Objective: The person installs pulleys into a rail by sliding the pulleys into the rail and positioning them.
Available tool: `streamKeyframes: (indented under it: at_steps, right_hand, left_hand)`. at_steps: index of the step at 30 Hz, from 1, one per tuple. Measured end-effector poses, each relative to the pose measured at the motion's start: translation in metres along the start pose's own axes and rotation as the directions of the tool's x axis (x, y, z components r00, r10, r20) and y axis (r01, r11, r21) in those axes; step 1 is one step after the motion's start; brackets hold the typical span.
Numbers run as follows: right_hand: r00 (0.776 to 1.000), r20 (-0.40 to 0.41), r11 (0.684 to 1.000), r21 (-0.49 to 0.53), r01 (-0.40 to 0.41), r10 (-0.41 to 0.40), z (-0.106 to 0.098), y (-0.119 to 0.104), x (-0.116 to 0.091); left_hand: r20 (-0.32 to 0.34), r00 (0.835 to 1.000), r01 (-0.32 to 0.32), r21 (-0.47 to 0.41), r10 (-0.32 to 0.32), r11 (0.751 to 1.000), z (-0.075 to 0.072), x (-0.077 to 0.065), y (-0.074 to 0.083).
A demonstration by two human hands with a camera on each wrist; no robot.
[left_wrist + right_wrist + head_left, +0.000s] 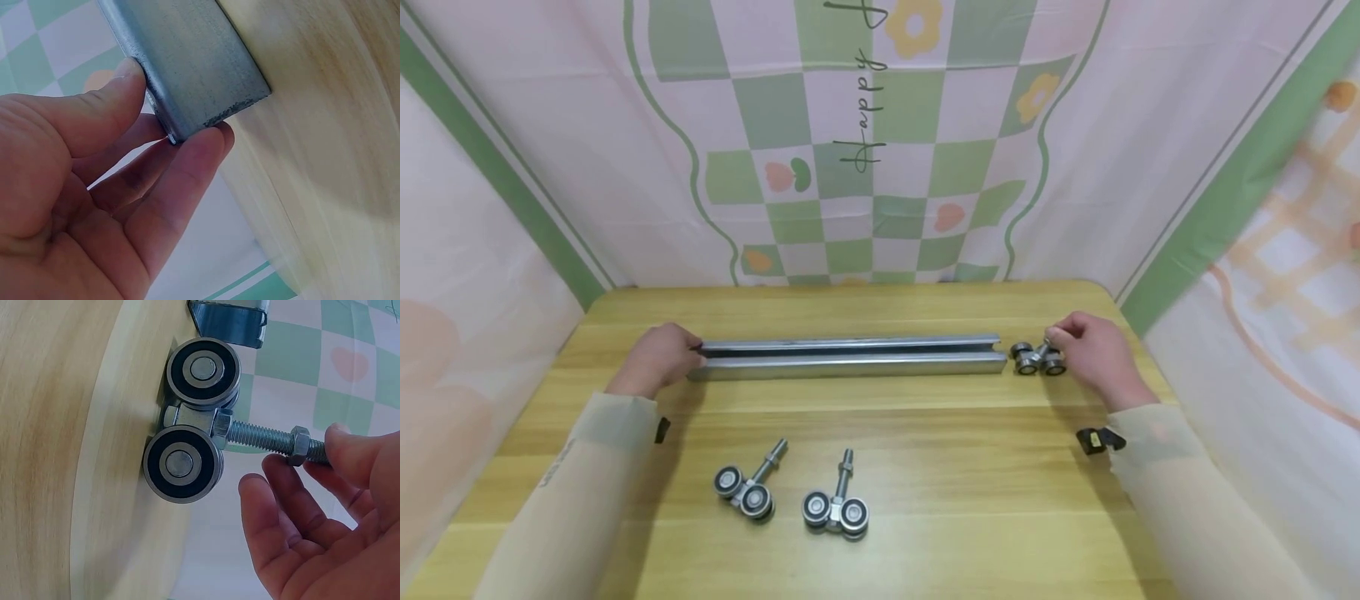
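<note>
A steel C-channel rail (850, 365) lies across the table with its slot facing up. My left hand (658, 360) holds its left end; in the left wrist view the thumb presses the rail's (194, 62) edge and the fingertips (203, 147) touch the cut end. Just past the right end stands a four-wheeled trolley roller (1037, 359), wheels on the table. My right hand (1093, 354) pinches the upper end of its threaded bolt (262, 436), above the nut (300, 445). A small gap separates the roller from the rail end in the head view.
Two more trolley rollers lie nearer me on the wooden table (962, 483): one roller (745, 492) at left, another roller (837, 510) beside it, bolts pointing away. A patterned curtain (850, 167) hangs behind the table's far edge.
</note>
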State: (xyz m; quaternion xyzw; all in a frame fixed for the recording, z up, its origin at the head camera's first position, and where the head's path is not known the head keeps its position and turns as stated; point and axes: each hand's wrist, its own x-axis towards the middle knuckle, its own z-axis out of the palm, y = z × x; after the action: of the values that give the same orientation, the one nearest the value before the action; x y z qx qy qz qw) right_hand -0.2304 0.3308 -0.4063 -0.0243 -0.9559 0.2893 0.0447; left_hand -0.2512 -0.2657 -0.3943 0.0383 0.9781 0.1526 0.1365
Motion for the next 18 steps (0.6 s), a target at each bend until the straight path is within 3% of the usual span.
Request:
streamKeyframes:
  at_steps: [18]
  right_hand:
    - [1.0, 0.001, 0.999, 0.03, -0.028, 0.028, 0.0025, 0.0005, 0.0033]
  left_hand:
    - [-0.008, 1.0, -0.001, 0.0, 0.001, 1.0, 0.0024, 0.0045, -0.0025]
